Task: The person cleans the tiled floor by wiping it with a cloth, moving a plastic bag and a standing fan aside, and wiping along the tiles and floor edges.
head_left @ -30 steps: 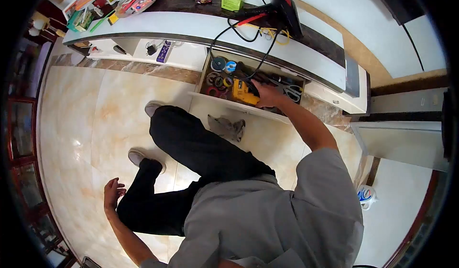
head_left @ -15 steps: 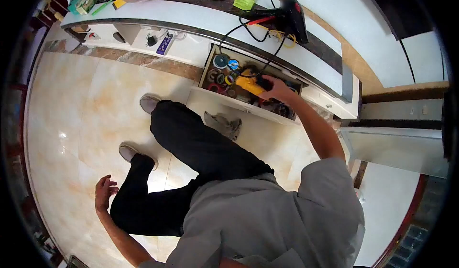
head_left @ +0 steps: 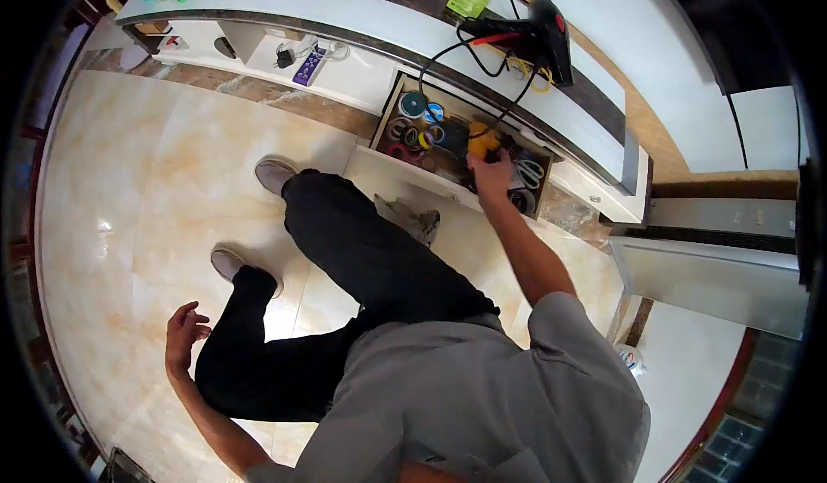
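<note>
A pulled-out drawer (head_left: 450, 185) holds a jumble of small things. In it my right hand (head_left: 493, 176) reaches down with its fingers closed at the near end of a yellow tool with dark parts (head_left: 482, 140); its exact kind is unclear and the fingertips are partly hidden. Grey-handled scissors (head_left: 529, 172) lie just right of this hand. Several rolls of tape (head_left: 413, 105) fill the drawer's left side. My left hand (head_left: 184, 335) hangs beside my bent knee, fingers loosely apart and holding nothing.
A black hair dryer (head_left: 549, 42) rests on the long counter (head_left: 362, 28), its cord looping over the drawer. A purple power strip (head_left: 308, 66) sits on the shelf below. A grey cloth-like thing (head_left: 415, 219) lies on the floor under the drawer.
My right hand has shifted left within the drawer, and the yellow tool has turned and moved toward the drawer's back. The scissors now show. The view has shifted slightly; my left hand stays by the knee.
</note>
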A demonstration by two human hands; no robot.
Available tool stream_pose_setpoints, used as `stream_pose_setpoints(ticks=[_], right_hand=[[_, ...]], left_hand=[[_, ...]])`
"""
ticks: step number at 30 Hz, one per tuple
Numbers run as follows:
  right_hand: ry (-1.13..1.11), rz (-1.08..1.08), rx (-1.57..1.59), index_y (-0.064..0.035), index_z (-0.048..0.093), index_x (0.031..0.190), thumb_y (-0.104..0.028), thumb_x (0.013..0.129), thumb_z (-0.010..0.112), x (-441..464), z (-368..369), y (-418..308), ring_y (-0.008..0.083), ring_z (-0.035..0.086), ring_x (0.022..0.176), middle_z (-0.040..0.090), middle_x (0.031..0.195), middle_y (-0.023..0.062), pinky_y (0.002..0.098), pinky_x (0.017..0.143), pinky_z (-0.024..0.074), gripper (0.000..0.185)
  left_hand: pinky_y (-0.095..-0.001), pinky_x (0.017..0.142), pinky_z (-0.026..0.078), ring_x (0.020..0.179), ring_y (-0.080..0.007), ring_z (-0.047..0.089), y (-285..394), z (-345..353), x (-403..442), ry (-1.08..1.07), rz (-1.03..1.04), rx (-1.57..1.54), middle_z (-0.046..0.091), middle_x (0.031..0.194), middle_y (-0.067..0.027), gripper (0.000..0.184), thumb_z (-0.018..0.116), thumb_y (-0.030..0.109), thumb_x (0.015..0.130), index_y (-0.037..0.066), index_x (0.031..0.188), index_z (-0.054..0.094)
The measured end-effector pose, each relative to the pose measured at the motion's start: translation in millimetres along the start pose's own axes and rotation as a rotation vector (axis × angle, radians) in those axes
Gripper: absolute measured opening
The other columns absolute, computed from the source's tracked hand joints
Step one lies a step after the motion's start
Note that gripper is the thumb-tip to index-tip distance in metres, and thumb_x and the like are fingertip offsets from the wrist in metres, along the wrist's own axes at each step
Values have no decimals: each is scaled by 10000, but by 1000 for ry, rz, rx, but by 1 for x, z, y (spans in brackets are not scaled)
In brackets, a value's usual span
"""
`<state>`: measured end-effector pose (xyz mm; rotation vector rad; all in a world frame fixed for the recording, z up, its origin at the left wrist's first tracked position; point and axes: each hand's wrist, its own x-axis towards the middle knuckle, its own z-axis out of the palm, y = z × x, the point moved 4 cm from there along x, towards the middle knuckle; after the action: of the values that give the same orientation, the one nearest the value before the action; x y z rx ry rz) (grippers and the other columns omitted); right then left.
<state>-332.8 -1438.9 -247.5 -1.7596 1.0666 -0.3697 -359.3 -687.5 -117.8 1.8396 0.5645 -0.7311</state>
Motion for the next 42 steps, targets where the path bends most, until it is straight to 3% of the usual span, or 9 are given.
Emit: stream_pose_setpoints(ticks=[2,5,12,17,27,30,37,39,42], right_hand=[[307,-147,-114,50,371,1407,-275,647,861,7,30,-4,368,600,1155,587,1269,267,418,987,473,960],[280,140,-157,15,332,1432,-268,690,833,-8,56,-48,385,582,1177,574,1259,306,429,1025,444,940],[321,72,-65,-67,179,1506,-251,723,819,13,83,0,449,471,1273,388,1402,339,456,1068,408,1028],[175,519,-267,-64,58,1531,-331,786,792,-3,58,-21,430,441,1294,324,1439,325,479,1093,380,1080],[-479,159,-428,72,-261,1465,-492,815,746,56,77,32,335,615,1118,616,1232,242,403,1002,471,1324],[-355,159,-767,95,-44,1466,-389,842,732,22,67,-19,318,624,1103,624,1218,223,392,961,479,1107],[-98,-241,-170,-30,574,1190,-214,901,634,-30,-41,-28,333,695,868,706,885,172,447,774,524,348],[-80,-489,-388,-15,662,1051,-178,896,681,-47,-57,8,232,670,700,698,821,117,369,640,527,226],[-195,-383,-696,-14,708,881,-256,913,663,-61,-58,69,319,680,714,692,778,178,426,642,523,248]], left_hand=[[-283,657,540,694,-156,659,-2,1,-1,5,-6,0,673,943,-107,428,521,252,1021,-8,1361,497],[-282,653,535,692,-155,653,-7,-2,0,3,-5,-1,668,941,-112,444,519,274,1022,-8,1364,490],[-281,651,535,688,-159,651,-3,3,1,3,-43,8,668,938,-116,445,515,265,1021,-12,1367,486],[-280,651,539,677,-160,652,3,5,-5,20,-21,36,673,938,-118,432,503,237,1020,-19,1368,488],[-284,646,537,682,-160,656,-10,-4,1,-31,-47,-9,674,931,-118,430,488,237,1029,-16,1376,476],[-282,649,537,688,-163,661,-8,-3,3,6,-22,34,674,930,-118,430,488,238,1027,-20,1371,479],[-294,675,540,692,-160,666,-7,1,-4,-3,-17,6,673,927,-111,439,508,249,1021,-17,1368,483],[-294,674,540,689,-159,666,-5,0,-3,-6,-9,19,672,925,-109,440,511,252,1021,-15,1369,484],[-290,670,537,690,-159,666,-1,3,2,-27,-21,-1,671,926,-105,444,514,263,1021,-14,1368,487]])
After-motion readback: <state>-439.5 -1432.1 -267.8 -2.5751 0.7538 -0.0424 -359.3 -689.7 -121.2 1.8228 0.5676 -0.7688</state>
